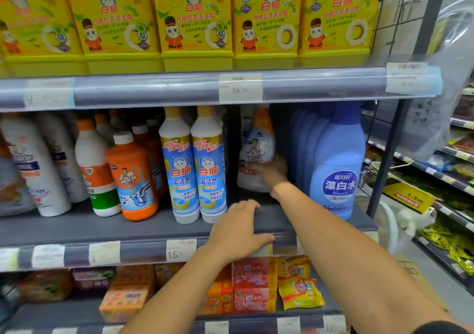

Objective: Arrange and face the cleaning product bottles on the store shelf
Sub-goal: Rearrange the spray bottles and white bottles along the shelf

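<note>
My right hand reaches deep into the middle shelf and grips a white Mr Muscle bottle with an orange top, blurred and slightly tilted, in the gap between two rows. My left hand lies flat on the front edge of the grey middle shelf, fingers spread, holding nothing. Left of the gap stand two white-and-blue bottles with gold caps. To the right stands a row of blue bleach bottles.
Further left on the middle shelf are an orange Mr Muscle drain bottle and several white bottles. Yellow detergent jugs fill the top shelf. Soap packs lie below. Another aisle rack stands at right.
</note>
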Motion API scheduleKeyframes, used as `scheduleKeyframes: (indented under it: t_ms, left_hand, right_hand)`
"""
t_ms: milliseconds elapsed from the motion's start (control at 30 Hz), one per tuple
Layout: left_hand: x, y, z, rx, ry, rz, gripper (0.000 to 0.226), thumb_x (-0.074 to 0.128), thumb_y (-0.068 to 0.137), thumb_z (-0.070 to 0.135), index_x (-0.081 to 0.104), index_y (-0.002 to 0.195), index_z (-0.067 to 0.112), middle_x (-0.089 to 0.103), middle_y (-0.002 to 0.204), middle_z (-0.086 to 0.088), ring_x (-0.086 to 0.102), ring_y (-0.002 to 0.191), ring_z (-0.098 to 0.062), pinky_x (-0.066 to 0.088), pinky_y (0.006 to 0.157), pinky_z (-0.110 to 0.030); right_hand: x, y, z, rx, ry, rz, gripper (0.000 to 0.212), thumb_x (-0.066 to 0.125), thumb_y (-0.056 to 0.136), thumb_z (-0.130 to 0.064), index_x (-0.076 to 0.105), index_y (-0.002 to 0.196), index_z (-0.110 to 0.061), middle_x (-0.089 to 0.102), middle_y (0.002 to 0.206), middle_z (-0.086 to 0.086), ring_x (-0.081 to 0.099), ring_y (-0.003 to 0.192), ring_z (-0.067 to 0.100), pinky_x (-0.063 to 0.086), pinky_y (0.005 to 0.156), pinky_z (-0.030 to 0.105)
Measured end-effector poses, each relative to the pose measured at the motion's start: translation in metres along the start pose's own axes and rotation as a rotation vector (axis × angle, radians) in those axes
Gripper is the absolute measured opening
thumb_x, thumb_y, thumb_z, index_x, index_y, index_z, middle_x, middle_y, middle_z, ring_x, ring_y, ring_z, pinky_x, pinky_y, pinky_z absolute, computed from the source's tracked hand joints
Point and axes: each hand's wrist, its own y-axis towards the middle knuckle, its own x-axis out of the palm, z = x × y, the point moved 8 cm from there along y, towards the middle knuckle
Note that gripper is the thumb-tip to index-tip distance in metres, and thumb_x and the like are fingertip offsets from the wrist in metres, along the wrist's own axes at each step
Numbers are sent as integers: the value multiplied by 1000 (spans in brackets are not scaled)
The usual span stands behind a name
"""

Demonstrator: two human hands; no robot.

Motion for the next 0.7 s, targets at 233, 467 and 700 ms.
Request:
scheduleKeyframes:
  t_ms: [233,467,700]
  left_hand:
    - [-47,-28,-7,-184,-453,360,9,59,88,37,60,93,29,62,95,13,56,89,1,42,75,-13]
    - [-52,-40,-11,-368,-715,378,10,55,91,33,62,87,27,67,93,4,63,93,-15,51,83,-38]
    - [-35,-14,3,-416,-649,345,27,74,80,31,60,103,24,65,92,4,62,87,-14,49,73,-27]
  right_hand:
    - [-27,-64,-28,26,-20,-101,34,88,62,-19,65,88,-19,73,87,1,71,79,16,59,67,28]
    - [-82,-162,-38,-57,-108,-216,38,89,59,-23,69,91,-21,77,81,-3,74,71,10,58,57,26]
    - [-153,-239,-27,-93,-65,-166,36,88,61,-21,69,91,-25,77,83,-8,74,74,12,59,61,27]
